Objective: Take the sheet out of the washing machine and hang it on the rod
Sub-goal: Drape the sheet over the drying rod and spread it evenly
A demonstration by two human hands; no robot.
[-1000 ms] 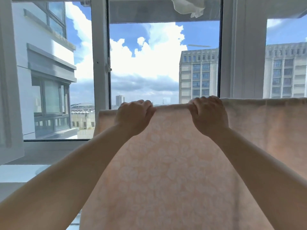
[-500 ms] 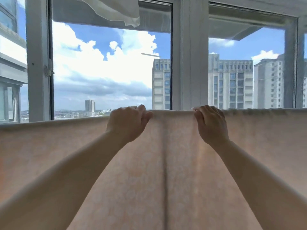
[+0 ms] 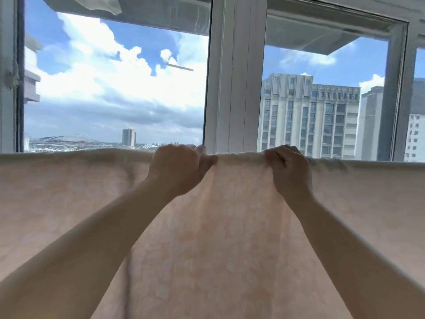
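The peach patterned sheet (image 3: 218, 226) hangs spread across the view, below the white window frame (image 3: 234, 77); the rod itself is hidden under its top fold. Left hand (image 3: 177, 169) and right hand (image 3: 291, 171), fingers curled, grip that top edge, side by side beneath the frame.

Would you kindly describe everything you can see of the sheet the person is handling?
The sheet is a thin, pale peach fabric with a faint lighter blotchy pattern, translucent against the daylight. It hangs spread across the whole width of the view, its top edge a nearly straight horizontal fold; the rod beneath is hidden. Soft vertical creases run down the middle. The left hand and right hand both grip the top edge, slightly bunching the cloth between them. Its lower part runs out of view.
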